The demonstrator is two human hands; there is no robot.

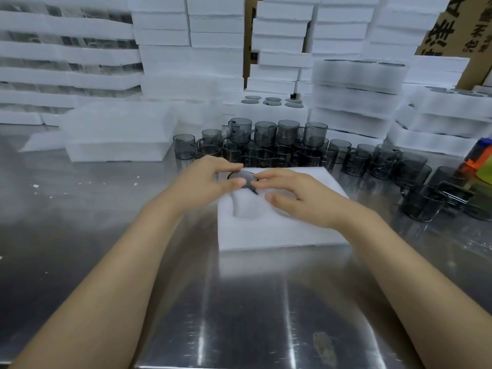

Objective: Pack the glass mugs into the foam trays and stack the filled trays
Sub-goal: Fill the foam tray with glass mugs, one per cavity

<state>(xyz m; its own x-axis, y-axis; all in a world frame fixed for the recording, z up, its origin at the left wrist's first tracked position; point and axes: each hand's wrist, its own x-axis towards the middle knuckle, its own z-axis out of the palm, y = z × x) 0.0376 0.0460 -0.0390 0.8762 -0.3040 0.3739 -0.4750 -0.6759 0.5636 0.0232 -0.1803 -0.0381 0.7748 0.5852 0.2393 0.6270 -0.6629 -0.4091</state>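
Observation:
A white foam tray lies on the steel table in front of me. A smoky grey glass mug sits sunk in the tray's far left pocket, only its round base and handle showing. My left hand pinches the mug's base from the left with thumb and fingers. My right hand lies over the tray's right side, its fingertips touching the mug's right edge. An empty pocket shows just in front of the mug. Several loose grey mugs stand clustered behind the tray.
More mugs spread along the right of the table. Filled foam trays and empty ones are stacked at the back and on both sides. A colourful object sits at the right edge. Cardboard boxes stand behind.

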